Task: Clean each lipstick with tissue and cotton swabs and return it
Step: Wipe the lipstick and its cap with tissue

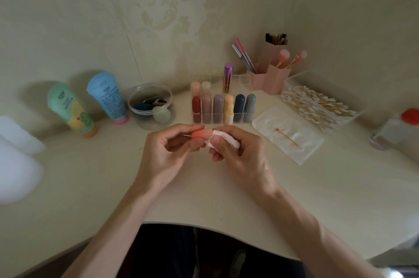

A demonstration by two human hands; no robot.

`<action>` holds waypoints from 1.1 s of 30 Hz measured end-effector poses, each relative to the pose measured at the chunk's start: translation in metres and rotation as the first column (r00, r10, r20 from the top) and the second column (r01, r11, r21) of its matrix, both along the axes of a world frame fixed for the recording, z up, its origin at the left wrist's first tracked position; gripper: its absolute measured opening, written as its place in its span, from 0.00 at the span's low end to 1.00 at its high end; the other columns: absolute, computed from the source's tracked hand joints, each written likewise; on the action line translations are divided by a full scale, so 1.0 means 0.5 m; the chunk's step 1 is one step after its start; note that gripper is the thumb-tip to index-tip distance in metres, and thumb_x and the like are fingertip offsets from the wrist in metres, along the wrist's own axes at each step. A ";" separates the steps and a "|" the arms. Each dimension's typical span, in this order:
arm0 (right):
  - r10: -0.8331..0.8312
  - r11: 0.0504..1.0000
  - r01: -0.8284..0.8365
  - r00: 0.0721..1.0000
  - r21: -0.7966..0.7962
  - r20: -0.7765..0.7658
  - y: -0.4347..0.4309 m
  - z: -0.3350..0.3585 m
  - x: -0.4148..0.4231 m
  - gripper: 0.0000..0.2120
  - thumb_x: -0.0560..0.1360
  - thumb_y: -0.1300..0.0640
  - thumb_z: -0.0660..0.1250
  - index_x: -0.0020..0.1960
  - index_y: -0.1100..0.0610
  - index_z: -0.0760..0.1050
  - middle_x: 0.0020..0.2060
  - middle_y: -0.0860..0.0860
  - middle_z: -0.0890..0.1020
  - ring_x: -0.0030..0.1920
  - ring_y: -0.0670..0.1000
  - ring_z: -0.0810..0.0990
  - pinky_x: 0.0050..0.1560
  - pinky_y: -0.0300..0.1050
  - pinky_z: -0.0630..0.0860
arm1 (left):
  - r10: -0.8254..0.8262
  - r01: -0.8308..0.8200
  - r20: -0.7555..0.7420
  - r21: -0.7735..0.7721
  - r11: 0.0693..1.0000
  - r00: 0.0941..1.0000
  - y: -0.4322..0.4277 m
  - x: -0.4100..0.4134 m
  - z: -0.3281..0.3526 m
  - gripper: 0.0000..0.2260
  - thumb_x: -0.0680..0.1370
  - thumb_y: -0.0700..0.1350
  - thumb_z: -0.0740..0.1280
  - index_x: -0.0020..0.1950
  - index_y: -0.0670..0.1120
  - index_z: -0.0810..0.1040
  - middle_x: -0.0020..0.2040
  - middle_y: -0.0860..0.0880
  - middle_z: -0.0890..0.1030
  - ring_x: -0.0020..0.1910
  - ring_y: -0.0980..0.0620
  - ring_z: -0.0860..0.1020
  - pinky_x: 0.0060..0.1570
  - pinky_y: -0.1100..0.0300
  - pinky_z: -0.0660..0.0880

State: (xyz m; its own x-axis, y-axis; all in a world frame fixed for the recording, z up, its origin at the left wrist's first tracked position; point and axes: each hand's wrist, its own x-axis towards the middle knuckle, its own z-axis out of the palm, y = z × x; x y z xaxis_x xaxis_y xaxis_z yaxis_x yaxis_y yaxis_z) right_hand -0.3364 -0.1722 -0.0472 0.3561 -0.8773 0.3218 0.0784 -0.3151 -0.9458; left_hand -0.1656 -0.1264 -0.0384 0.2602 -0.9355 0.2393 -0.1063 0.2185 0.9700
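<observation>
Coral-pink lipstick [198,134] is lying almost level, its long axis running left to right across the view, just above the surface [204,198] and close in front of the person. The left hand [167,148] is pinching the tube's body between thumb and curled fingers. The end pointing right is disappearing into a folded white tissue [224,139]. The right hand [240,153] is gripping that tissue, thumb pressing it against the tube's end, so both hands are busy and meeting in the middle. A small dark-red tip [213,129] is peeking out at the join; whether it is the lipstick bullet or a swab head, I cannot tell.

This looks like the wiping step, with the return not yet done. Here is what the return is turning on: the clear acrylic organiser [247,79] is standing straight ahead, just beyond the knuckles, with its tubes all upright. The coral tube will need swinging from level to upright before it drops in. The front row is looking full, and the open compartments are sitting in the back row towards the right. The left hand is carrying the tube, and it would be reaching up and over the front row.

Further right, a flat tissue sheet [301,141] is holding one used cotton swab [289,139], and a clear box of cotton swabs [317,100] is sitting beyond that.
</observation>
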 end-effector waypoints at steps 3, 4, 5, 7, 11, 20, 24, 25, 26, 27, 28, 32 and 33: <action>-0.011 0.999 0.010 0.999 -0.031 -0.048 0.000 0.002 -0.004 0.05 0.82 0.61 0.70 0.53 0.60 0.84 0.37 0.46 0.84 0.36 0.47 0.81 0.39 0.42 0.79 | -0.062 0.061 0.013 0.020 0.998 0.998 0.002 0.001 0.004 0.13 0.76 0.45 0.73 0.60 0.45 0.83 0.43 0.46 0.87 0.37 0.46 0.85 0.40 0.59 0.80; -0.011 0.999 0.008 0.998 -0.037 -0.066 0.000 0.003 -0.005 0.05 0.82 0.61 0.70 0.54 0.60 0.84 0.37 0.46 0.84 0.37 0.46 0.82 0.40 0.41 0.79 | -0.076 0.075 0.015 0.052 0.996 0.997 0.003 0.002 0.005 0.14 0.77 0.47 0.71 0.62 0.45 0.82 0.43 0.46 0.87 0.35 0.46 0.84 0.38 0.59 0.79; -0.006 0.999 0.003 0.997 -0.043 -0.080 0.000 0.002 -0.005 0.05 0.82 0.62 0.70 0.54 0.60 0.84 0.38 0.45 0.84 0.37 0.46 0.82 0.40 0.39 0.79 | -0.082 0.079 0.024 0.091 0.993 0.996 0.003 0.003 0.006 0.15 0.79 0.49 0.69 0.63 0.46 0.82 0.41 0.47 0.86 0.33 0.48 0.83 0.37 0.59 0.78; 0.002 0.998 -0.008 0.994 -0.056 -0.107 0.002 0.001 -0.005 0.04 0.82 0.63 0.70 0.54 0.60 0.84 0.40 0.46 0.85 0.39 0.46 0.82 0.42 0.37 0.77 | -0.078 0.073 0.030 0.137 0.988 0.997 0.001 0.001 0.005 0.14 0.83 0.52 0.63 0.59 0.46 0.83 0.37 0.48 0.84 0.29 0.49 0.79 0.32 0.60 0.74; -0.005 0.998 -0.004 0.991 -0.066 -0.131 0.007 -0.003 -0.005 0.04 0.82 0.63 0.71 0.54 0.59 0.84 0.39 0.42 0.83 0.39 0.45 0.82 0.43 0.34 0.76 | -0.078 0.066 0.103 0.114 0.991 0.992 0.001 0.004 -0.002 0.14 0.83 0.49 0.63 0.47 0.43 0.84 0.33 0.48 0.81 0.27 0.53 0.75 0.30 0.64 0.70; 0.020 1.000 -0.020 0.992 0.002 -0.125 -0.003 -0.009 -0.006 0.05 0.82 0.62 0.71 0.54 0.60 0.85 0.38 0.47 0.84 0.35 0.47 0.81 0.40 0.39 0.78 | -0.051 0.048 0.049 0.053 0.997 0.998 -0.008 0.006 -0.010 0.09 0.77 0.44 0.72 0.54 0.41 0.85 0.42 0.41 0.86 0.38 0.50 0.83 0.40 0.62 0.79; 0.027 0.999 -0.023 0.990 0.024 -0.135 -0.007 -0.009 -0.006 0.04 0.82 0.62 0.71 0.52 0.57 0.85 0.38 0.47 0.85 0.35 0.48 0.81 0.39 0.40 0.79 | -0.061 0.057 0.066 0.060 0.997 0.996 -0.007 0.009 -0.014 0.09 0.76 0.45 0.73 0.54 0.43 0.85 0.43 0.41 0.86 0.38 0.51 0.82 0.38 0.63 0.78; 0.024 0.999 -0.020 0.990 0.029 -0.138 -0.008 -0.011 -0.005 0.04 0.82 0.62 0.71 0.52 0.57 0.85 0.38 0.49 0.85 0.34 0.47 0.81 0.39 0.40 0.79 | -0.058 0.054 0.068 0.064 0.996 0.996 -0.008 0.009 -0.015 0.09 0.75 0.46 0.73 0.53 0.44 0.85 0.43 0.40 0.86 0.37 0.53 0.82 0.38 0.63 0.78; 0.021 0.999 -0.017 0.990 0.036 -0.138 -0.008 -0.011 -0.004 0.04 0.82 0.61 0.70 0.52 0.58 0.85 0.38 0.52 0.85 0.34 0.47 0.81 0.39 0.41 0.79 | -0.053 0.048 0.062 0.069 0.996 0.997 -0.009 0.010 -0.016 0.09 0.74 0.46 0.73 0.53 0.44 0.84 0.42 0.40 0.85 0.35 0.53 0.81 0.39 0.64 0.78; 0.019 0.999 -0.013 0.990 0.040 -0.138 -0.009 -0.012 -0.002 0.04 0.82 0.61 0.70 0.53 0.59 0.85 0.38 0.54 0.84 0.34 0.47 0.81 0.39 0.41 0.80 | -0.048 0.044 0.053 0.071 0.996 0.997 -0.010 0.011 -0.016 0.10 0.73 0.46 0.74 0.52 0.44 0.84 0.42 0.40 0.85 0.35 0.54 0.81 0.40 0.65 0.78; 0.019 0.999 -0.013 0.990 0.044 -0.137 -0.009 -0.012 -0.001 0.04 0.82 0.61 0.70 0.53 0.59 0.85 0.38 0.54 0.84 0.34 0.47 0.81 0.39 0.41 0.80 | -0.044 0.041 0.046 0.072 0.997 0.998 -0.012 0.012 -0.017 0.10 0.73 0.46 0.74 0.52 0.44 0.84 0.42 0.40 0.85 0.35 0.53 0.81 0.41 0.65 0.78; -0.004 1.000 0.007 0.992 0.023 -0.127 -0.005 -0.006 -0.001 0.04 0.82 0.61 0.70 0.53 0.59 0.85 0.38 0.52 0.85 0.36 0.50 0.83 0.40 0.46 0.82 | -0.042 0.040 0.032 0.057 0.998 0.999 -0.008 0.010 -0.013 0.11 0.73 0.47 0.74 0.53 0.45 0.84 0.44 0.43 0.86 0.37 0.52 0.83 0.40 0.64 0.79; -0.020 1.000 0.020 0.992 0.001 -0.121 -0.004 -0.004 -0.001 0.05 0.82 0.61 0.70 0.53 0.58 0.84 0.39 0.51 0.85 0.37 0.51 0.83 0.41 0.50 0.82 | -0.041 0.040 0.022 0.057 0.998 0.999 -0.005 0.007 -0.009 0.11 0.75 0.48 0.73 0.55 0.45 0.83 0.44 0.44 0.87 0.38 0.50 0.83 0.38 0.62 0.78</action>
State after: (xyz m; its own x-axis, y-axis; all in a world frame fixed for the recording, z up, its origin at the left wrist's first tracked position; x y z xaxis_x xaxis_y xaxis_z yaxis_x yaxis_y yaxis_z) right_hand -0.3370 -0.1741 -0.0492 0.3752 -0.8851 0.2755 -0.0433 -0.3136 -0.9486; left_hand -0.1622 -0.1290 -0.0429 0.2165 -0.9574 0.1909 -0.1208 0.1678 0.9784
